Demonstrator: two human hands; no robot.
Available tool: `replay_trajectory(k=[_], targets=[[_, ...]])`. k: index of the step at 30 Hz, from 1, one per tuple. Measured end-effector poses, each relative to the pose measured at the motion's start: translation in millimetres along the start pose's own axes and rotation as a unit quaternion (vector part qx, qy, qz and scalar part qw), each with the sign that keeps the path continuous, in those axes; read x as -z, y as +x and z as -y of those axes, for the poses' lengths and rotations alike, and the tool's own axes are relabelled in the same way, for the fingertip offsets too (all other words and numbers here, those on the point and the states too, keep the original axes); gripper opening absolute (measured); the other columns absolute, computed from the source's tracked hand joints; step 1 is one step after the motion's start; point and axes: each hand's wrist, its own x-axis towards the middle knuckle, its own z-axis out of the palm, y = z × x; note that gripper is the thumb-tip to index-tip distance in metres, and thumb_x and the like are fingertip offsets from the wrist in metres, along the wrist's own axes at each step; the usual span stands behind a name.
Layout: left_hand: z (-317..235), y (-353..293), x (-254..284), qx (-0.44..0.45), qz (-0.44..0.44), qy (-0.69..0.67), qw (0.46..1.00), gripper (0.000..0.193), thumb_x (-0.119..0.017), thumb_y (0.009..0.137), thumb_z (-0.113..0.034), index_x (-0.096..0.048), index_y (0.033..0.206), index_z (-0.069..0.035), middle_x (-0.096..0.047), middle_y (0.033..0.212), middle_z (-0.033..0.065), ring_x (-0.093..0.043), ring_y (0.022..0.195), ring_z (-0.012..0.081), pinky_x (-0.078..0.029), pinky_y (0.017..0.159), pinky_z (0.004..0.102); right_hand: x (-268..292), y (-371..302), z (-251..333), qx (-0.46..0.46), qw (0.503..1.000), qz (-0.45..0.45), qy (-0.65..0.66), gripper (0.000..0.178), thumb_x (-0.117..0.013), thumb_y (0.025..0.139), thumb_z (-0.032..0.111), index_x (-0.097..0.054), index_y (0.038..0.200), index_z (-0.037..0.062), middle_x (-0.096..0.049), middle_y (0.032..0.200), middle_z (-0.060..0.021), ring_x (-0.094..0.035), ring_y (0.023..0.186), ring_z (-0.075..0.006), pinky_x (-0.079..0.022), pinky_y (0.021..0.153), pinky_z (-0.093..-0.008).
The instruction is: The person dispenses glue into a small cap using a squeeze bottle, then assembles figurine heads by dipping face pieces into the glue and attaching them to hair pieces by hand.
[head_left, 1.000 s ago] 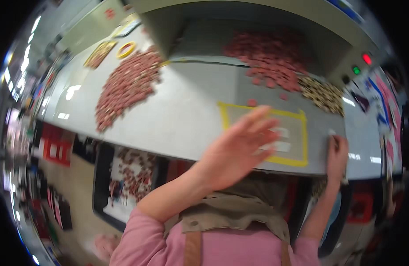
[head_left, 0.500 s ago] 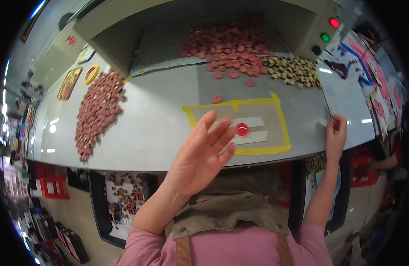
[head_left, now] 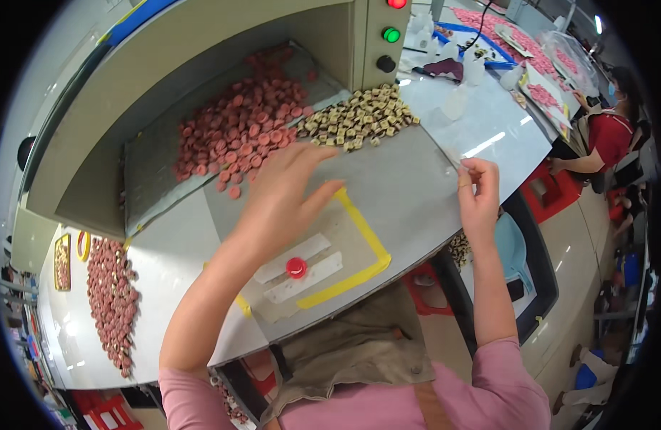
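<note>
My left hand (head_left: 291,188) reaches over the grey worktop with thumb and fingers apart. Nothing shows in its grasp. Its fingers are close to a heap of beige-and-dark small pieces (head_left: 363,118) and a heap of pink round caps (head_left: 241,118). Out to the right, my right hand (head_left: 479,192) is pinched at the mat's edge; what it holds, if anything, is too small to make out. Between my arms, a bright red round cap (head_left: 296,268) rests across two white strips (head_left: 320,269) inside a yellow tape outline (head_left: 355,287).
A beige hooded machine (head_left: 223,43) with a lit green button (head_left: 391,34) stands over the pink heap. Assembled pieces (head_left: 112,304) and a yellow tape roll (head_left: 83,246) lie at left. A dark tray (head_left: 535,315) sits below the right edge. A person in red (head_left: 609,140) works farther right.
My view has swung to the right. My left hand has moved from beside the red cap to the beige-and-dark heap, turning palm down. My right hand stays pinched at the mat's edge.
</note>
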Motion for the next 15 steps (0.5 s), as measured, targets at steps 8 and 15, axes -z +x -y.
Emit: replay_trajectory(k=[8,15], targets=[[73.1,18.5,-30.8,-0.051,-0.053,0.300,0.951,0.046,-0.067,0.078,-0.019,-0.051,0.120,-0.009,-0.053,0.115,0.0062,-0.049,0.110,0.0236,-0.036,0.095,0.0379,-17.5,36.8,46.3,-0.117,0.964,0.184,0.149,0.015,-0.053,0.089,0.003,-0.060,0.102,0.0020,-0.058,0.094,-0.0057,-0.054,0.089,-0.0109,-0.044,0.077,-0.0244],[80.0,-10.9,-8.2,-0.065,-0.033,0.266,0.961,0.034,-0.064,0.079,-0.013,-0.058,0.112,-0.012,-0.055,0.113,0.0039,-0.049,0.112,0.0217,-0.035,0.097,0.0379,-133.7,68.0,48.4,0.239,0.943,0.234,-0.007,0.025,-0.062,0.084,0.020,-0.061,0.105,0.0068,-0.058,0.098,-0.0084,-0.055,0.095,-0.0274,-0.043,0.082,-0.0375]])
